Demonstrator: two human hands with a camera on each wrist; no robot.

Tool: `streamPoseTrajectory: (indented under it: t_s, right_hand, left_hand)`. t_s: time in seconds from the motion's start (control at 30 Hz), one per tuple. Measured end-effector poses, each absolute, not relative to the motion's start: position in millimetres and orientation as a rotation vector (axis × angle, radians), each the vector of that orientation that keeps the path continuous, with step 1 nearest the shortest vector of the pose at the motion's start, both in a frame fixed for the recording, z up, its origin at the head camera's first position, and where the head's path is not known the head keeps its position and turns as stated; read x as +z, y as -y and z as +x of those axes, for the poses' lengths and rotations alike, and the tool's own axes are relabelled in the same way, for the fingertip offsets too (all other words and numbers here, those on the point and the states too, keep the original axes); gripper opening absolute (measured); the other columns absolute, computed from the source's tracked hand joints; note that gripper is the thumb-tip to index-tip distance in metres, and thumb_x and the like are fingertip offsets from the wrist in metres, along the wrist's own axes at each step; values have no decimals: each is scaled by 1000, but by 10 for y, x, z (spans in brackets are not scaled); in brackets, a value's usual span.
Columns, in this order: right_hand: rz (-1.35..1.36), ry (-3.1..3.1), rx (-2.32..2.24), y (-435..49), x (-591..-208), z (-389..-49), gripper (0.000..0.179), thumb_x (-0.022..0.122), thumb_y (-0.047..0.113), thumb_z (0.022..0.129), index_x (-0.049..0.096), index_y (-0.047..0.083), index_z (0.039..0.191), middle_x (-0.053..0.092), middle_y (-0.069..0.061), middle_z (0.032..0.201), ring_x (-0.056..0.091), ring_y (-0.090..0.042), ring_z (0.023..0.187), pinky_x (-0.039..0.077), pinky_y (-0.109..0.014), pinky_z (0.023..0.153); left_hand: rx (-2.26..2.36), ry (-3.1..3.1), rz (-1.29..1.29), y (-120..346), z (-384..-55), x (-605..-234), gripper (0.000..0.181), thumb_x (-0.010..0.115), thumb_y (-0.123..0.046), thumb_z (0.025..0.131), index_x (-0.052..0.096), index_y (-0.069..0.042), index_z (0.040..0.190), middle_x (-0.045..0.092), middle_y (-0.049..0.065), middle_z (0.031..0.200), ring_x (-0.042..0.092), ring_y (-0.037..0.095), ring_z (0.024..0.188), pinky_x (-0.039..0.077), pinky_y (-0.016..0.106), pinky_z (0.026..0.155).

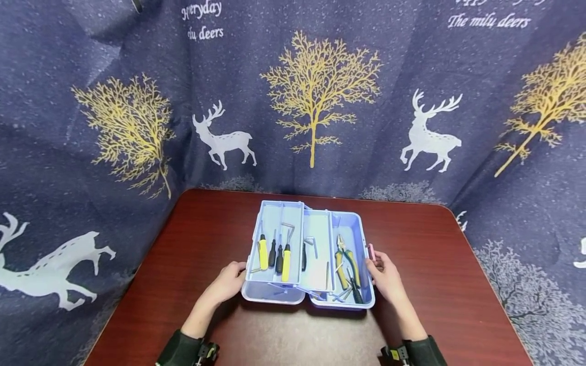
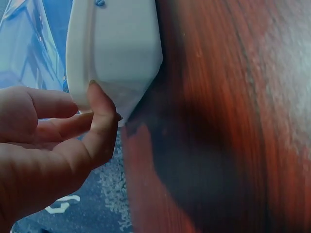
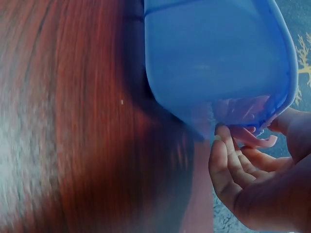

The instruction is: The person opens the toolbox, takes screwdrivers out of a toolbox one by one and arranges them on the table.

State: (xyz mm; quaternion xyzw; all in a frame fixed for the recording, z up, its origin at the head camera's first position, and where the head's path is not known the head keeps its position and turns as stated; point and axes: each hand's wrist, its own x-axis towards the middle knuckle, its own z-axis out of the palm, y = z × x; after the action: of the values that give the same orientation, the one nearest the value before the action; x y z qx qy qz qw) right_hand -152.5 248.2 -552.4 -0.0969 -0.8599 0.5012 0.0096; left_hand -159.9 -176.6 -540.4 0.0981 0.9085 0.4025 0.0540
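The left hand [image 1: 230,279] held the left end of the open blue toolbox [image 1: 274,295], fingers bent against it; the right hand [image 1: 386,277] gripped the right end beside a pink latch [image 1: 372,252]. Screwdrivers [image 1: 263,254] lay in the left tray, pliers [image 1: 342,247] in the right compartment. The box stood mid-bench [image 1: 421,244] — likely stiff, smooth plastic, weighty with tools, its trays loose on hinges — so the outer end walls seemed the soundest hold. Beyond hung a deer-patterned cloth [image 1: 320,15].
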Motion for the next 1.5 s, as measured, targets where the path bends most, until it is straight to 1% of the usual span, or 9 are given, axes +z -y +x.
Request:
streamPoseTrajectory:
  t_s: [0.27,0.57,0.73,0.83,0.93,1.0,1.13,1.33,1.5]
  right_hand:
    - [-344,2678,1535,-2634,-5518,-1504,44,58,17,106,50,-8,142,65,-33,118,67,-25,94,55,-24,63]
    - [-357,2692,1489,-2662,-5540,-1514,45,58,20,106,51,-7,141,65,-34,120,68,-37,103,59,-30,67]
    - [-333,2718,1435,-2675,-5491,-1513,44,59,19,105,52,-8,138,65,-34,119,68,-42,104,62,-37,68]
    - [-305,2767,1338,-2679,-5400,-1503,42,59,19,105,54,-9,136,66,-33,120,69,-43,107,61,-46,81]
    - [-257,2776,1223,-2627,-5248,-1509,40,60,18,104,58,-10,132,67,-32,120,66,-44,112,54,-54,96]
    - [-208,2747,1148,-2533,-5120,-1537,37,62,15,102,61,-9,130,67,-31,120,64,-44,113,50,-56,100]
    - [-11,2687,1050,-2175,-4803,-1648,29,67,10,97,69,-5,122,70,-25,111,65,-40,105,51,-53,95]
    - [412,2805,984,-1414,-4343,-1750,19,66,12,97,73,4,112,76,-8,95,71,-22,83,58,-39,76]
    - [730,2952,893,-820,-4222,-1834,7,68,12,98,73,8,102,73,-2,89,66,-16,79,55,-31,71]
  left_hand:
    - [1353,-2545,368,1669,-1584,-5432,24,55,-2,100,72,8,114,72,10,92,67,14,76,57,28,68]
    - [1409,-2486,251,1680,-1590,-5382,25,56,-6,102,67,11,117,71,11,83,69,19,64,61,39,59]
    - [1459,-2658,119,1672,-1674,-5209,24,59,-13,105,68,4,120,69,12,87,70,26,68,58,31,58]
    - [1597,-2653,96,1620,-1729,-5105,19,59,-14,105,68,2,112,68,14,87,68,24,69,56,26,60]
    - [1724,-2558,82,1557,-1747,-5035,18,60,-15,106,67,1,105,67,16,85,65,23,68,58,29,60]
    - [1769,-2503,64,1526,-1743,-5015,17,62,-15,105,66,1,103,66,18,84,64,24,67,59,33,59]
    - [1818,-2420,25,1525,-1710,-5004,15,66,-13,102,63,1,102,64,15,78,61,23,66,57,30,58]
    - [1874,-2311,35,1510,-1706,-5011,17,68,-9,100,59,5,102,63,6,74,59,16,64,54,24,56]
    - [1878,-2278,64,1477,-1727,-5051,16,67,-8,99,59,5,100,63,5,71,59,14,62,54,23,56]
